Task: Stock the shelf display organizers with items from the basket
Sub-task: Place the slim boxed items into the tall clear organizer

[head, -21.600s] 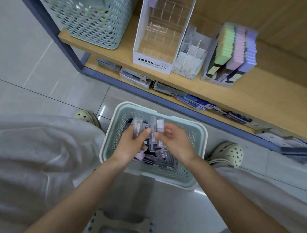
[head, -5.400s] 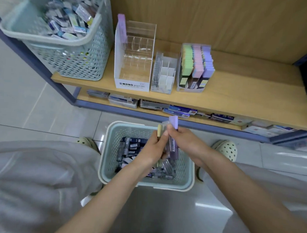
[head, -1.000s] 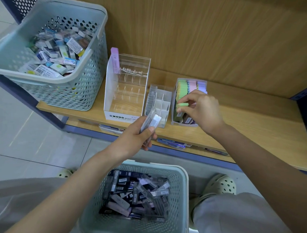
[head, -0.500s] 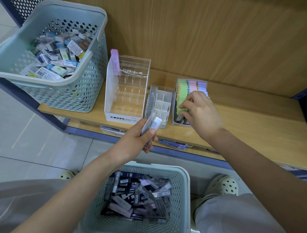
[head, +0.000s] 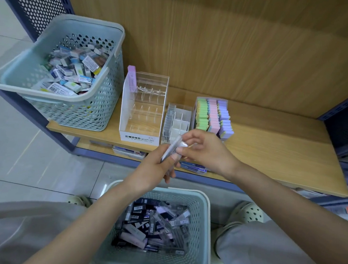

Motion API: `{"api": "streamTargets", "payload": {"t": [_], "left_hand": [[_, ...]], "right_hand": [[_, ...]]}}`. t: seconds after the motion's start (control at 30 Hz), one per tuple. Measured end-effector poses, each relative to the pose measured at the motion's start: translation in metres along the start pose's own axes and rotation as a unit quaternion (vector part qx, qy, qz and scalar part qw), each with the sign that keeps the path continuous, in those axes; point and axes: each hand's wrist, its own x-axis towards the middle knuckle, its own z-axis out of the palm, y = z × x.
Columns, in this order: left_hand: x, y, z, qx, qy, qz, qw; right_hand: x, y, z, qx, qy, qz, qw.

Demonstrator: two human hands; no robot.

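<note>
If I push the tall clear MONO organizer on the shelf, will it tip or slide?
Probably slides easily: the MONO organizer looks nearly empty, so light. Pushed high, its tall back might tip. Clear walls look stiff.

You get soft, fairly bright light from overhead, so shadows are faint. The floor point(head: 33, 163) shows pale glare, with a white streak just left of the floor basket point(head: 207, 216) rim. Your left grip point(head: 154, 169) and right grip point(head: 206, 152) are smeared by motion, and so are the clear packets point(head: 173, 147) they hold. The wide lens bows the shelf point(head: 270, 159) front edge, and its right end looks soft and dim.
</note>
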Motion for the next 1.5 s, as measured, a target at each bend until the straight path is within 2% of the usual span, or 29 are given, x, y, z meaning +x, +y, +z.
{"api": "streamTargets", "payload": {"t": [0.07,0.13,0.2,0.27,0.4,0.5,0.6,0.7,0.8,0.93,1.33,1.5], "left_hand": [[-0.003,0.001,0.0,-0.021,0.003,0.002,1.0],[-0.005,0.003,-0.002,-0.032,0.043,0.002,0.999],[-0.005,0.005,-0.006,-0.012,0.099,0.009,0.995],[-0.005,0.007,-0.01,0.025,0.122,0.031,0.992],[-0.009,0.009,-0.008,0.097,0.097,0.068,0.988],[-0.011,0.008,-0.01,0.077,0.109,0.076,0.988],[-0.009,0.008,-0.019,0.081,0.152,0.077,0.982],[-0.005,0.008,-0.031,0.107,0.18,0.071,0.975],[0.001,0.006,-0.039,0.047,0.168,0.019,0.984],[0.016,0.002,-0.049,-0.023,0.18,-0.023,0.983],[0.038,-0.011,-0.06,0.007,0.19,0.004,0.982],[0.043,-0.011,-0.061,0.032,0.189,0.025,0.981]], "right_hand": [[-0.001,0.0,-0.004,0.062,0.004,0.019,0.998],[-0.002,0.0,-0.007,0.08,0.02,0.021,0.996],[-0.004,0.003,-0.009,0.002,0.016,-0.011,1.0],[-0.009,0.004,-0.004,-0.107,-0.016,-0.048,0.993],[-0.018,0.003,0.016,-0.261,-0.088,-0.124,0.953],[-0.017,0.003,0.024,-0.286,-0.108,-0.148,0.94],[-0.006,0.001,0.018,-0.257,-0.066,-0.128,0.956],[0.015,-0.002,0.002,-0.211,0.052,-0.094,0.972],[0.044,-0.006,-0.012,-0.206,0.147,-0.107,0.962],[0.084,-0.005,-0.022,-0.25,0.21,-0.142,0.935],[0.15,0.008,-0.022,-0.398,0.152,-0.083,0.901],[0.157,0.011,-0.021,-0.487,0.131,-0.083,0.86]]}}
